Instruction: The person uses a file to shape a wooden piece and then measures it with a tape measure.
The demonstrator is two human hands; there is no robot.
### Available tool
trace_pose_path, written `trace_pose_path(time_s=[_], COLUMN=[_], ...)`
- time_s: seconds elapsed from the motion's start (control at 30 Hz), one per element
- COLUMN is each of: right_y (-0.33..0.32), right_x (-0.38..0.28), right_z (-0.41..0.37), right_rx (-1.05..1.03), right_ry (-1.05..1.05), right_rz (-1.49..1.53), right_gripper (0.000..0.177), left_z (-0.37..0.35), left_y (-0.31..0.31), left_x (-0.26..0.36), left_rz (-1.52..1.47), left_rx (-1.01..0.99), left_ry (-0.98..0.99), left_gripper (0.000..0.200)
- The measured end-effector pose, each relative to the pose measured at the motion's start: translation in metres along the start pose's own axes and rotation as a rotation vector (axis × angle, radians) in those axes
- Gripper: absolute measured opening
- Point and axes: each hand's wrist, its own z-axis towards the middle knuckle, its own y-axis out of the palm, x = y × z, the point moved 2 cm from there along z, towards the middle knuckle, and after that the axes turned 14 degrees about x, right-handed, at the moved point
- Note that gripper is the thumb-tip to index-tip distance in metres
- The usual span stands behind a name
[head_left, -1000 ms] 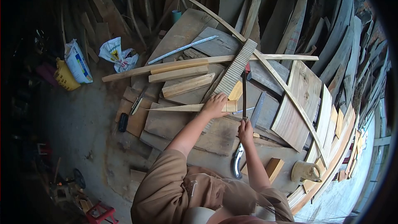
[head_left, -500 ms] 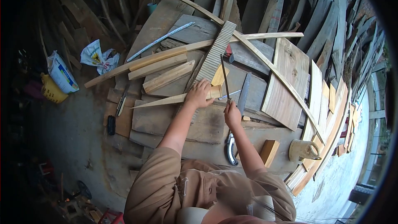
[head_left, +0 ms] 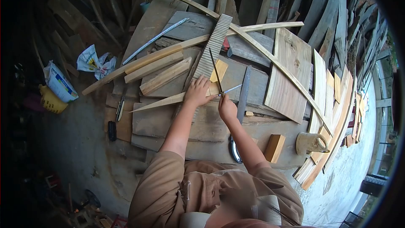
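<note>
My left hand point(head_left: 197, 91) presses down over a pale tapered piece of wood point(head_left: 162, 102), its fingers reaching the lower part of a ribbed wooden board point(head_left: 214, 44). The taper's thin end points left. In my closed right hand point(head_left: 228, 107) is a long, thin dark tool point(head_left: 215, 69), perhaps a file or a narrow saw seen edge-on. It slants up and left, crossing the wood's thick end beside my left thumb. A thin blue-and-white stick point(head_left: 233, 88) lies just right of it. Under the tool is a small yellowish block point(head_left: 219, 71).
A handsaw point(head_left: 244, 95) lies beside my right arm. Wood sticks point(head_left: 166, 76) and a tape measure strip point(head_left: 156, 40) lie to the left. A wide board point(head_left: 291, 71), a wood block point(head_left: 275, 147) and a beige mug-like container point(head_left: 311, 143) are at the right.
My right hand and the dark tool have moved left and slightly up, and the tool tilts more leftward against the wood. My left hand stays on the tapered piece. The whole view has shifted slightly.
</note>
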Motion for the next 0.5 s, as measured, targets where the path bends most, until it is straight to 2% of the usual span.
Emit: trace_pose_path(time_s=[0.5], right_y=[0.0009], right_x=[-0.0014], right_z=[-0.0059], right_rx=[-0.057], right_ry=[-0.003], right_rz=[-0.056], right_gripper=[0.02], left_z=[-0.0032], left_y=[0.009], left_x=[-0.0019], left_rz=[0.07], left_rx=[0.023], left_ry=[0.03], left_gripper=[0.067])
